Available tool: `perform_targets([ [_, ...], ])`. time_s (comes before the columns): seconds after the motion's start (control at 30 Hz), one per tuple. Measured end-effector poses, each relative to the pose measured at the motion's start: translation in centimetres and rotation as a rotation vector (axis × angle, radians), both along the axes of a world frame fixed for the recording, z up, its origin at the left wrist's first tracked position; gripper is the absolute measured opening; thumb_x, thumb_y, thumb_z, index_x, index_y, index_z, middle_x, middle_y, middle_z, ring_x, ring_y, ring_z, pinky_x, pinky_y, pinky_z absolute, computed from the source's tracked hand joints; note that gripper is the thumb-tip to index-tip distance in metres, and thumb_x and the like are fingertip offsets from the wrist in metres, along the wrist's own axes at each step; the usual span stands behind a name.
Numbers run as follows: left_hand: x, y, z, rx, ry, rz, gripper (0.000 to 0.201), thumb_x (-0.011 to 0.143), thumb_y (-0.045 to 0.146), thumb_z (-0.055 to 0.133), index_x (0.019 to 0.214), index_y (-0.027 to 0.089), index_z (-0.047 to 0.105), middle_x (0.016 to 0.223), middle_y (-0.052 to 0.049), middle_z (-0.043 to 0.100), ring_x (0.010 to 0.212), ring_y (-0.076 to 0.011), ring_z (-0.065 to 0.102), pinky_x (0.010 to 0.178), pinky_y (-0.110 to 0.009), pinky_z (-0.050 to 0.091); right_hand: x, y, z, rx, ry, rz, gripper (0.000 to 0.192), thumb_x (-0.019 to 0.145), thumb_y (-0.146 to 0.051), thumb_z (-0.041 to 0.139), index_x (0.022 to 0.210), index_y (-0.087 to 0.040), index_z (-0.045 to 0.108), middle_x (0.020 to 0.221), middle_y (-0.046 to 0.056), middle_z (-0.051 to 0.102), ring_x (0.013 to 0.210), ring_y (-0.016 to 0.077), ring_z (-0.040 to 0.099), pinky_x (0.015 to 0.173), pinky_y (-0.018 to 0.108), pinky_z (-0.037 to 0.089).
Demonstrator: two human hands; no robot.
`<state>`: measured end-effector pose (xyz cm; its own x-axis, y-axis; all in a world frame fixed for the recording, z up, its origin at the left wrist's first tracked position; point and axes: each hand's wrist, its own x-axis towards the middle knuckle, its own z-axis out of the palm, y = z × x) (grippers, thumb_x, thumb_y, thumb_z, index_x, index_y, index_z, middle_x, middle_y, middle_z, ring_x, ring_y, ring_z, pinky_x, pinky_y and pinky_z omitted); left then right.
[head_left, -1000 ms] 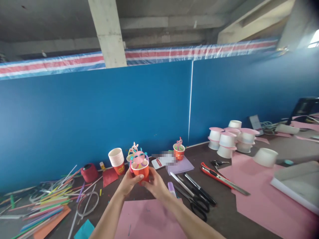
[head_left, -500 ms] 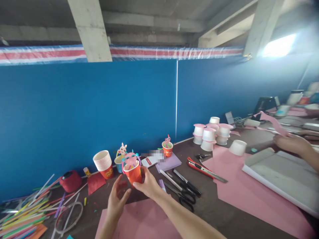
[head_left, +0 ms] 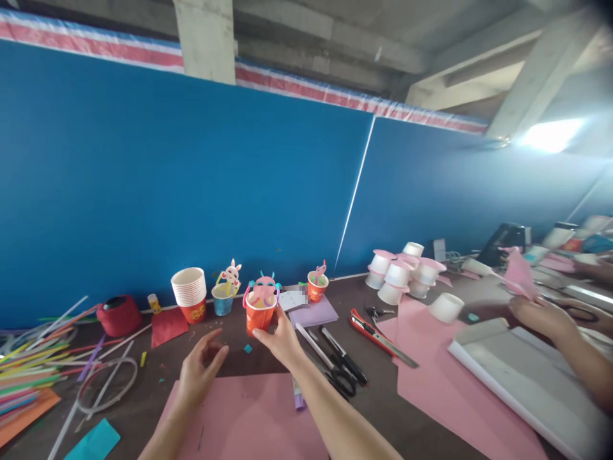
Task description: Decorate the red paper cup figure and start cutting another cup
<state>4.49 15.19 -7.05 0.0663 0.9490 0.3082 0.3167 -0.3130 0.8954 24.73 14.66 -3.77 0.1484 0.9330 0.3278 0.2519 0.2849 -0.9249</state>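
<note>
An orange paper cup (head_left: 260, 317) carrying a pink paper figure (head_left: 265, 289) with coloured pipe-cleaner-like arms stands upright at the table's middle. My right hand (head_left: 283, 340) grips it from the right, thumb in front. Apart from the cup, my left hand (head_left: 201, 364) hovers to its left, fingers loosely bent, thumb apart, holding nothing. Behind them is a blue cup (head_left: 223, 301) with a white rabbit figure (head_left: 232, 275). Another orange cup (head_left: 317, 289) with a pink figure sits by purple paper (head_left: 313, 313). A pink sheet (head_left: 253, 409) lies below my hands.
Left are stacked paper cups (head_left: 188, 289), a red pouch-like item (head_left: 119, 315) and coloured strips (head_left: 29, 367). Right are pens (head_left: 343, 352), scissors (head_left: 343, 382), a utility knife (head_left: 378, 337), white cups (head_left: 396, 275) and a white tray (head_left: 522, 377). Another person's hand (head_left: 546, 317) holds pink paper.
My left hand has moved left, away from the orange cup. My right hand still holds the cup, which now stands more upright. The camera view has tilted.
</note>
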Motion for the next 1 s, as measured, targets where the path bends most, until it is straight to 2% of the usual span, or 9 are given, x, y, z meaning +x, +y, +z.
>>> perform_targets([
  [0.13, 0.1, -0.2, 0.1, -0.002, 0.024, 0.000, 0.047, 0.073, 0.041, 0.056, 0.111, 0.014, 0.050, 0.069, -0.001, 0.062, 0.063, -0.0158, 0.059, 0.060, -0.026, 0.046, 1.2, 0.4, 0.3, -0.004, -0.006, -0.040, 0.042, 0.060, -0.030, 0.068, 0.098, -0.021, 0.053, 0.090, 0.003, 0.064, 0.082, 0.0249, 0.059, 0.077, 0.041, 0.045],
  [0.43, 0.3, -0.5, 0.0, -0.024, -0.002, -0.002, 0.047, 0.074, 0.041, 0.056, 0.112, 0.014, 0.050, 0.066, 0.000, 0.061, 0.060, -0.0139, 0.056, 0.058, -0.024, 0.044, 3.9, 1.3, 0.8, -0.023, -0.062, -0.104, 0.034, 0.060, -0.029, 0.066, 0.091, -0.019, 0.053, 0.085, 0.003, 0.063, 0.075, 0.0221, 0.058, 0.073, 0.039, 0.047],
  [0.6, 0.4, -0.7, 0.1, -0.011, -0.032, -0.008, 0.045, 0.073, 0.038, 0.057, 0.110, 0.014, 0.052, 0.064, 0.001, 0.059, 0.057, -0.0130, 0.054, 0.054, -0.023, 0.043, 5.9, 1.3, 2.0, 0.012, -0.062, -0.158, 0.042, 0.061, -0.030, 0.066, 0.098, -0.017, 0.053, 0.091, 0.005, 0.064, 0.081, 0.0207, 0.059, 0.077, 0.035, 0.045],
  [0.73, 0.4, -0.7, 0.2, -0.031, -0.080, 0.008, 0.044, 0.070, 0.038, 0.059, 0.107, 0.014, 0.056, 0.061, 0.001, 0.057, 0.053, -0.0119, 0.052, 0.050, -0.022, 0.041, 7.7, 1.0, 3.2, 0.028, -0.048, -0.212, 0.043, 0.061, -0.031, 0.065, 0.099, -0.015, 0.054, 0.089, 0.007, 0.064, 0.080, 0.0207, 0.060, 0.073, 0.034, 0.047],
  [0.87, 0.4, -0.8, 0.2, -0.060, -0.110, 0.000, 0.045, 0.068, 0.040, 0.060, 0.105, 0.014, 0.057, 0.061, 0.000, 0.057, 0.053, -0.0122, 0.051, 0.048, -0.022, 0.040, 9.4, 0.8, 4.1, 0.052, -0.048, -0.283, 0.040, 0.060, -0.032, 0.066, 0.094, -0.014, 0.057, 0.082, 0.006, 0.065, 0.075, 0.0200, 0.061, 0.069, 0.033, 0.048],
  [1.0, 0.4, -1.0, 0.4, -0.041, -0.086, 0.004, 0.042, 0.071, 0.039, 0.058, 0.104, 0.014, 0.056, 0.060, 0.002, 0.055, 0.052, -0.0108, 0.048, 0.049, -0.021, 0.039, 12.1, 0.4, 5.2, 0.116, -0.037, -0.452, 0.043, 0.061, -0.035, 0.066, 0.096, -0.014, 0.054, 0.090, 0.008, 0.063, 0.082, 0.0216, 0.060, 0.071, 0.035, 0.047],
])
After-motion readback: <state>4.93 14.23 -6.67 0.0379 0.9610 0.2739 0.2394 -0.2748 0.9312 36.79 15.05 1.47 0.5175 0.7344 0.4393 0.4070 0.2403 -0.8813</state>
